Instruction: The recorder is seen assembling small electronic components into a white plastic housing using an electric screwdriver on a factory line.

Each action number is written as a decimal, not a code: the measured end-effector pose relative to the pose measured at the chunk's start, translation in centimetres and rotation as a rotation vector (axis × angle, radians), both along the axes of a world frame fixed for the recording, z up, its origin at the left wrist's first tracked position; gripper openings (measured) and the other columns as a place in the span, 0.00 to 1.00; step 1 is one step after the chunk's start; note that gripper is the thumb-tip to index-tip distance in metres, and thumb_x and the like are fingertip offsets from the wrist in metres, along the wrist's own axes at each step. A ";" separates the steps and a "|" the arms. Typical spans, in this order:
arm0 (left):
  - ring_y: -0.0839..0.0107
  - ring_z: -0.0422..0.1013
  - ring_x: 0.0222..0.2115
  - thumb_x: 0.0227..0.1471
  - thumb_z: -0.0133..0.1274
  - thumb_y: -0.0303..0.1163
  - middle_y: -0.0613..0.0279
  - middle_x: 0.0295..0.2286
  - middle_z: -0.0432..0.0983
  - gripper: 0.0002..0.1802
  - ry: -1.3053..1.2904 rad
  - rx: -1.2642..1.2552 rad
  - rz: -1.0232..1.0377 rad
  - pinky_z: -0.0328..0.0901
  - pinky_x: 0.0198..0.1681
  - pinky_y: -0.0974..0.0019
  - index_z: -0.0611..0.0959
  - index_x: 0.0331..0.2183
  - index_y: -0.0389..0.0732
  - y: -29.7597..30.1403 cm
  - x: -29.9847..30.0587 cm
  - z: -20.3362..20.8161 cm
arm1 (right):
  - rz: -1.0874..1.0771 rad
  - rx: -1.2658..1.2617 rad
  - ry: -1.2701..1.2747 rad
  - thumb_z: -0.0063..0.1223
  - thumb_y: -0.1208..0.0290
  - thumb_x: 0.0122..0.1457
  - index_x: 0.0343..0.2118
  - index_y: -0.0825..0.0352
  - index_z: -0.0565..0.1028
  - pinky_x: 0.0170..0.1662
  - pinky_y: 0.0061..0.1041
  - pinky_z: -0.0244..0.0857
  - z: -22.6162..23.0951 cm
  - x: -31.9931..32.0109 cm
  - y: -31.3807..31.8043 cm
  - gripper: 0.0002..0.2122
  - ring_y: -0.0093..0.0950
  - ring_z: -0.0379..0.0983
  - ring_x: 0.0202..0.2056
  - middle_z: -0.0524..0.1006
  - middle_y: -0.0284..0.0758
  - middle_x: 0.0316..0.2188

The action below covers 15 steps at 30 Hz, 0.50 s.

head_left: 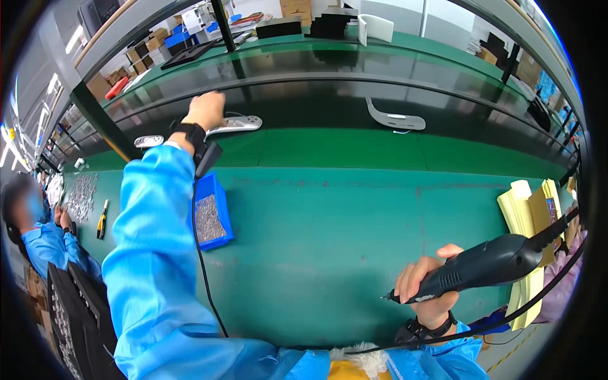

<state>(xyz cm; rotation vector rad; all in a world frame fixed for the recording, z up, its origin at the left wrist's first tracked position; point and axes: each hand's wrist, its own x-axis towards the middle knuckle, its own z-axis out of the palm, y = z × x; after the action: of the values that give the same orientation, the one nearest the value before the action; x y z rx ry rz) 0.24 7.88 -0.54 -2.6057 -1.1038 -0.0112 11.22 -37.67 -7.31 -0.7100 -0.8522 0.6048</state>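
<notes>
My left hand (pixel 206 110) reaches far out over the dark conveyor, its fingers curled at the left end of a light-grey curved plastic part (pixel 242 123). The fingertips are hidden behind the back of the hand. Low on the right, my right hand (pixel 425 285) is wrapped around a black electric screwdriver (pixel 484 265). Its thin bit points left above the green work surface (pixel 329 253). Beside my left forearm stands a blue bin (pixel 229 221) filled with small metal screws (pixel 209 218).
Another curved grey part (pixel 402 120) lies on the conveyor (pixel 316 104) to the right, a smaller one (pixel 149 141) to the left. Yellow sheets (pixel 516 209) are stacked at the right edge. A co-worker (pixel 47 234) sits at far left, near scattered small parts (pixel 82 196). Cables cross near both arms.
</notes>
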 end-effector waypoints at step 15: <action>0.56 0.68 0.35 0.22 0.63 0.36 0.53 0.31 0.73 0.28 0.182 -0.140 -0.242 0.63 0.38 0.59 0.77 0.34 0.42 4.7 1.5 -4.7 | -0.091 -0.043 0.030 0.51 0.46 0.45 0.44 0.62 0.54 0.19 0.27 0.63 0.6 -0.5 0.3 0.31 0.28 0.66 0.15 0.68 0.37 0.14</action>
<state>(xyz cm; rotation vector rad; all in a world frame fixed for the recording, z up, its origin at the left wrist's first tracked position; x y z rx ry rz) 1.73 12.62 -5.20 -2.7824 -0.7482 0.2526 10.68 -37.39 -6.69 -0.7724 -0.7767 0.5521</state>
